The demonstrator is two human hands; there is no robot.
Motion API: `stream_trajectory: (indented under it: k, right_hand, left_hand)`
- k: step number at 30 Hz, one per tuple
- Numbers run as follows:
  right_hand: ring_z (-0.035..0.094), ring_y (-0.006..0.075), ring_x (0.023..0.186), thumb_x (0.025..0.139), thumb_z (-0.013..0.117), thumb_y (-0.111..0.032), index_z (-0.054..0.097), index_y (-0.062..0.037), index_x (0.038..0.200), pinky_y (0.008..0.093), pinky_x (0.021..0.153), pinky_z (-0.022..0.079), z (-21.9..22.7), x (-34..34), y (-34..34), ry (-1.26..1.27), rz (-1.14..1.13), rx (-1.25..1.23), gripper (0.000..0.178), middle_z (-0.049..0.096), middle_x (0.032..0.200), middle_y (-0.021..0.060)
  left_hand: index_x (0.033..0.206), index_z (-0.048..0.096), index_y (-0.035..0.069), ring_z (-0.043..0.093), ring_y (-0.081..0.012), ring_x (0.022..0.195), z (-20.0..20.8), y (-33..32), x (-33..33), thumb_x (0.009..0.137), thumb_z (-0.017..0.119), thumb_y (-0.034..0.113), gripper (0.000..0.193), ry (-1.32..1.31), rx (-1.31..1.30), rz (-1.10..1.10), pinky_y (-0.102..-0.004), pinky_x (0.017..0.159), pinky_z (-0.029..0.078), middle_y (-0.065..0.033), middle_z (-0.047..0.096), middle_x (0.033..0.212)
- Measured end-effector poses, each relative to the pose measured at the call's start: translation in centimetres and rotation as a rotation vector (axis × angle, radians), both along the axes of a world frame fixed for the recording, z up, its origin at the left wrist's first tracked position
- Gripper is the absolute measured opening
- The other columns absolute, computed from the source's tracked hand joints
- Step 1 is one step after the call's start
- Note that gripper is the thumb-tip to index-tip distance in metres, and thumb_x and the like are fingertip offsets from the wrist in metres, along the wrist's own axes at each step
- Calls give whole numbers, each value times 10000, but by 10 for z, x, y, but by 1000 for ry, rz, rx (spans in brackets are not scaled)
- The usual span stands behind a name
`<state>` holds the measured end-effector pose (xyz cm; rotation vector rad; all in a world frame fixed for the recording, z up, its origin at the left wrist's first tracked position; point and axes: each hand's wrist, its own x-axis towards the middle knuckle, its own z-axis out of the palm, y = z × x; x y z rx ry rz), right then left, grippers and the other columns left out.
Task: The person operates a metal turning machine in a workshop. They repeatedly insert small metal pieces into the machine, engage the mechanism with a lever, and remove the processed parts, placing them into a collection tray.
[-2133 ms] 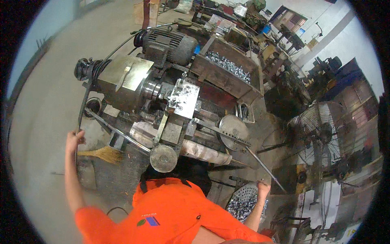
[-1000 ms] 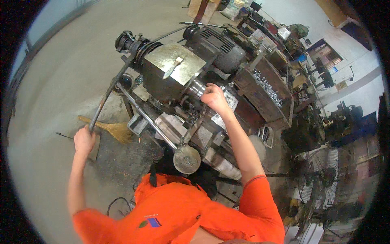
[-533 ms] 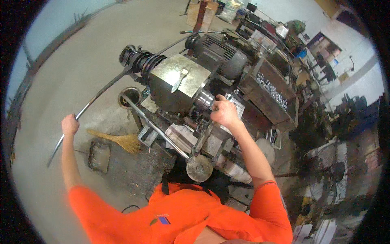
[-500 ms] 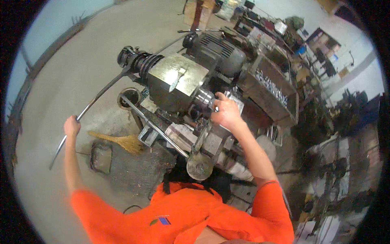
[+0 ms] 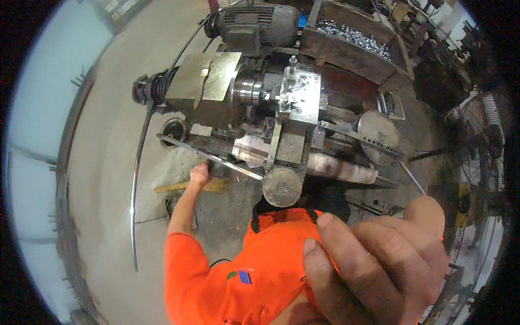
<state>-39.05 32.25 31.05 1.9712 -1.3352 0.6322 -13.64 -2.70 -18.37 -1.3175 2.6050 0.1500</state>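
My left hand (image 5: pixel 201 173) is closed beyond the straw broom (image 5: pixel 216 185), beside the shiny lever (image 5: pixel 238 169); what it grips, if anything, is hidden. Large and close at the lower right, my right hand (image 5: pixel 379 260) has its fingers bent and a little apart, with nothing visible in them. A lathe lies ahead: a box-shaped headstock (image 5: pixel 184 81) with a brush (image 5: pixel 202 89) on top, a shiny spindle nose (image 5: pixel 250 91), and a tool post block (image 5: pixel 306 95). A long bent bar (image 5: pixel 134 200) hangs from the headstock's left end, away from both hands.
A motor (image 5: pixel 260 24) stands behind the headstock. Beside it is a wooden box (image 5: pixel 346 57) full of small metal parts. A round handwheel (image 5: pixel 281 187) is close to my body, with a larger disc (image 5: pixel 378 132) further right. A fan (image 5: pixel 482 124) stands at the right.
My left hand has let go of the long bar and moved right, near the broom. My right hand has come back from the spindle, close to the camera. The view has turned.
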Motion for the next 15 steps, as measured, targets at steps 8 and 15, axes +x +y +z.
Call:
stream_trajectory:
  k: [8,15]
  right_hand:
    - [487,171,526,550,598,-227,600,-27,845,277,417,381,-63,-54,13,-178,164,382,357,580,834,99]
    - [531,346,1043,577,580,-66,522,-14,1145,369,863,434,-248,-226,129,-639,-958,352,573,556,1114,209]
  left_hand:
    - [972,619,160,627,-262,866,46,-16,-9,760,560,224,229,-195,-45,-65,-395,727,500,-90,648,927]
    - [1089,580,42,634,-254,721,63,-37,59,758,646,302,426,450,279,392,-375,613,496,-156,643,801]
